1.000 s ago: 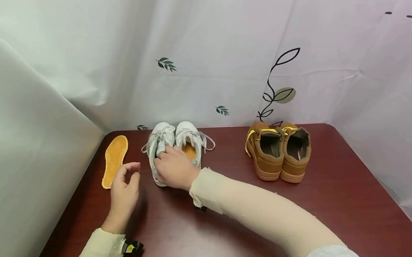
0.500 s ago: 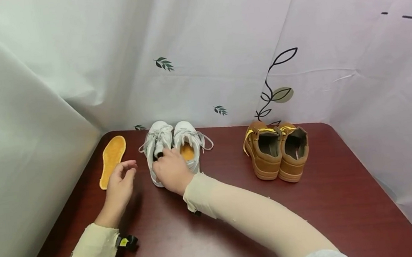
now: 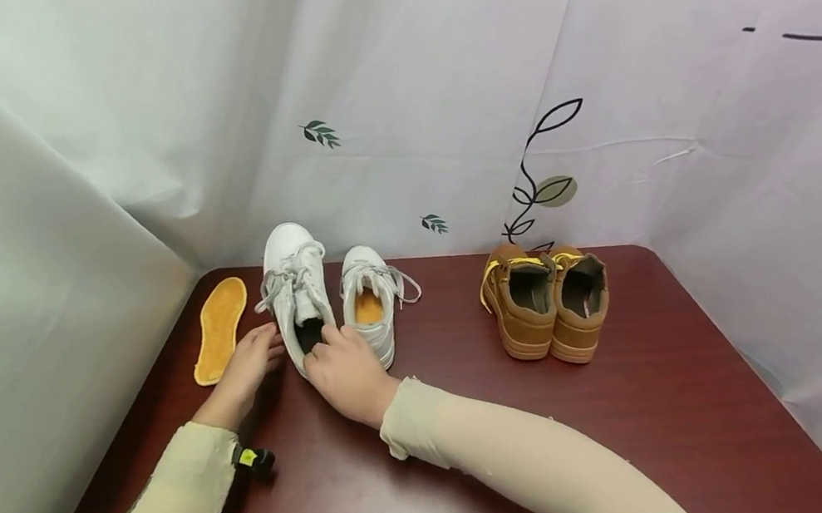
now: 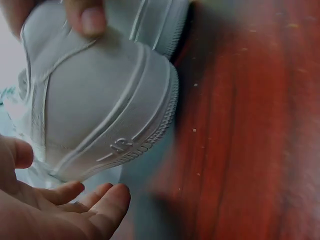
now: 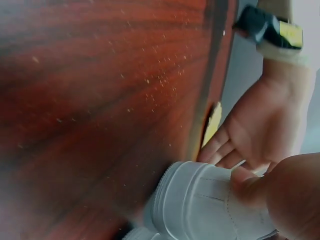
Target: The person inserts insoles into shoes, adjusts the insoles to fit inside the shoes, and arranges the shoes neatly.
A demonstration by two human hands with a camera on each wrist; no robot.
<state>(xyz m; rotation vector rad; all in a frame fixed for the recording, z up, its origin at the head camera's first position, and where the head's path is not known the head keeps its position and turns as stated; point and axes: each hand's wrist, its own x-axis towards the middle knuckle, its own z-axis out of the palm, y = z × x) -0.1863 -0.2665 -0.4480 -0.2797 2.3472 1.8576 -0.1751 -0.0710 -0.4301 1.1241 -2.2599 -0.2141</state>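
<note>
My right hand (image 3: 352, 375) pinches the heel collar of the left white sneaker (image 3: 296, 277), thumb (image 4: 92, 20) on the outside of the heel. The sneaker is raised and tilted, and its dark inside shows. Beside it, my left hand (image 3: 244, 370) has loosely extended fingers near the outer side; in the left wrist view this hand (image 4: 55, 205) lies palm up by the sole edge. The other white sneaker (image 3: 388, 338) stands to the right with an orange insole (image 3: 368, 307) inside. A loose orange insole (image 3: 221, 326) lies at the table's left edge.
Brown shoes (image 3: 528, 336) with yellow laces stand side by side at the right of the dark red table (image 3: 459, 352). A pale patterned curtain (image 3: 382, 126) rises behind the table and along both sides.
My right hand has lifted the left white sneaker and drawn it apart from the other one. My left hand has moved in close to its side, fingers reaching out.
</note>
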